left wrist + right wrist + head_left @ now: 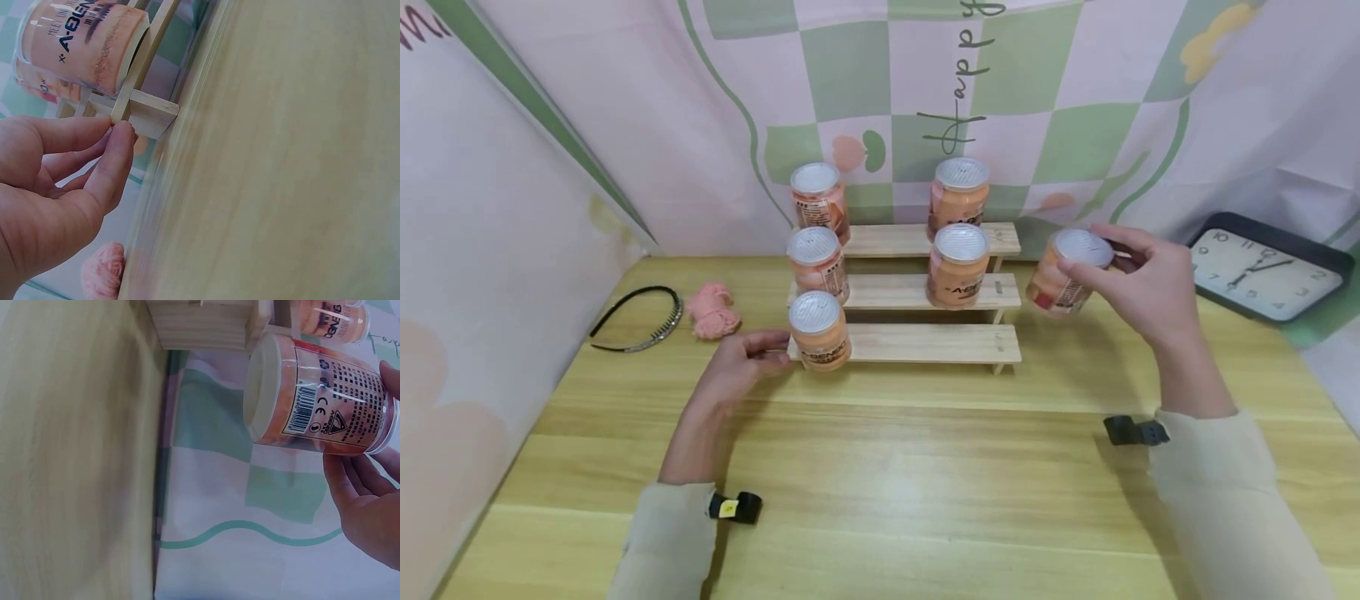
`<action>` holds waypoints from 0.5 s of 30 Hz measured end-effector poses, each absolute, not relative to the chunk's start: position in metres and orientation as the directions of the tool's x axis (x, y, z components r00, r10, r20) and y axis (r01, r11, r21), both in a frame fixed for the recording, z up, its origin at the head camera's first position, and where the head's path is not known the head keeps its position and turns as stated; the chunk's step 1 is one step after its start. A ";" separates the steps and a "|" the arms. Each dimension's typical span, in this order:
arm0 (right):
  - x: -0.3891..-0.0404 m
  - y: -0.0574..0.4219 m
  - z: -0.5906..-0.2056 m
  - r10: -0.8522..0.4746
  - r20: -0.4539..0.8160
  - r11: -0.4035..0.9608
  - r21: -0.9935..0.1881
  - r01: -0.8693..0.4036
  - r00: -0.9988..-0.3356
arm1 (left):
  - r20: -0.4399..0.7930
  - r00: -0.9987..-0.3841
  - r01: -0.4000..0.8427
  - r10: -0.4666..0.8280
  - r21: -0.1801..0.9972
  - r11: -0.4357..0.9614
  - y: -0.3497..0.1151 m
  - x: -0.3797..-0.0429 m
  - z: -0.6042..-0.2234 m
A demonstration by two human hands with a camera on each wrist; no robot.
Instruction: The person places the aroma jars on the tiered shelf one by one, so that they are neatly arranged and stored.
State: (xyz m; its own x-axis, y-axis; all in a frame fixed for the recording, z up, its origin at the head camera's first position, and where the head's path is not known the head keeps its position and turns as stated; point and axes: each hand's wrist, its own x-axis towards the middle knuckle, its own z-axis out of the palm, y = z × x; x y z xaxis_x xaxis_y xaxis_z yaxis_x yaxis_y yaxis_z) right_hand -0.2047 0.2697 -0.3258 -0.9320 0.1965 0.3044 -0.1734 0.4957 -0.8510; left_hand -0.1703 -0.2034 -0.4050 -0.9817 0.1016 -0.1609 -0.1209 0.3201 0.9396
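My right hand (1161, 287) grips an orange jar (1060, 287) with a clear ridged lid near its top, held above the table just right of a three-step wooden rack (925, 343). The right wrist view shows that jar's barcode label (304, 407) and pale base. My left hand (733, 371) pinches the left end of the rack's lowest board (122, 105) between thumb and fingers. Similar jars stand on the rack: two on the top step, two on the middle step, and one jar (820, 332) at the left end of the lowest step.
A black headband (655, 333) and a pink yarn bundle (712, 311) lie left of the rack. At the right stands a black-framed clock (1266, 267). Behind everything hangs a green-and-white checked cloth (1030, 67) over the wooden table's (880, 483) back edge.
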 end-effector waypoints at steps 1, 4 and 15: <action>-0.204 0.269 -0.325 0.192 0.313 0.489 -0.852 -0.186 -0.930 | -0.159 -0.982 -0.119 0.103 0.940 0.321 -0.204 -0.170 -0.405; -0.202 0.266 -0.324 0.174 0.332 0.473 -0.854 -0.217 -0.927 | -0.157 -0.982 -0.115 0.106 0.940 0.322 -0.204 -0.169 -0.405; -0.190 0.248 -0.318 0.074 0.434 0.471 -0.809 -0.352 -0.898 | -0.161 -0.980 -0.116 0.115 0.938 0.327 -0.203 -0.169 -0.405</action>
